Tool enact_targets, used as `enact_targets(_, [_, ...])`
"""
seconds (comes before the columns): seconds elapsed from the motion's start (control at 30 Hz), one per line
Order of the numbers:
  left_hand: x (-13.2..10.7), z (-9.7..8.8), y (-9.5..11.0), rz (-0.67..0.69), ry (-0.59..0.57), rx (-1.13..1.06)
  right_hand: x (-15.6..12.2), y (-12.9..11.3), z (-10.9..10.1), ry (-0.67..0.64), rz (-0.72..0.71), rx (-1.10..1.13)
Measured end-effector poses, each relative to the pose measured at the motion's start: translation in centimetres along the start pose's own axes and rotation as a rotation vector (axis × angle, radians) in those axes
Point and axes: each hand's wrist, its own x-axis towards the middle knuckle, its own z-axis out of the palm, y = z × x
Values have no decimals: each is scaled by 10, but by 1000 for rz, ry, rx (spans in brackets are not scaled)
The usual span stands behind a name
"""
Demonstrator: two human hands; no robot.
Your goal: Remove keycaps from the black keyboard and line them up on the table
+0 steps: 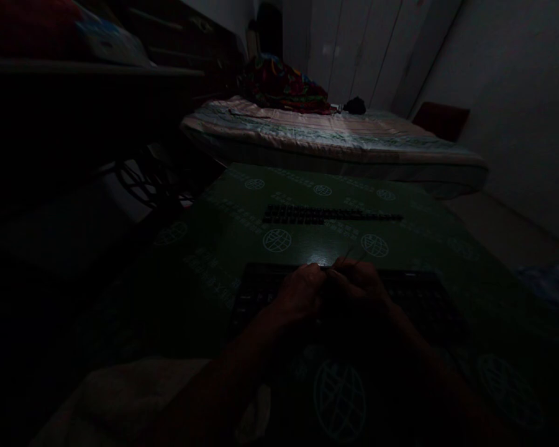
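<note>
In dim light, a dark keyboard (423,295) lies on a green board printed with white globe marks. My left hand (302,288) is over its middle, fingers curled and closed; what they grip, if anything, is hidden. Close beside it, my right hand (356,285) is closed in a pinch, with thin wire-like strands (347,252) sticking up from its fingers. The two hands nearly touch, and shadow covers the keys beneath them. Beyond the keyboard, rows of small dark keycaps (293,215) are laid out on the board.
The green board (223,217) reaches toward a bed (354,139) with a patterned blanket (284,84) heaped on it. A pale cloth (135,397) is at the lower left. A dark spoked wheel (135,183) stands left of the board, and a white wall (526,124) rises on the right.
</note>
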Motion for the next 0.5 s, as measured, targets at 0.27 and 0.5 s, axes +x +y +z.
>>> enact_targets(0.27, [2, 6, -2, 48, 9, 47, 2, 10, -1, 5, 6, 54])
enact_targets(0.5, [3, 10, -4, 46, 18, 38, 0, 9, 0, 22, 12, 18])
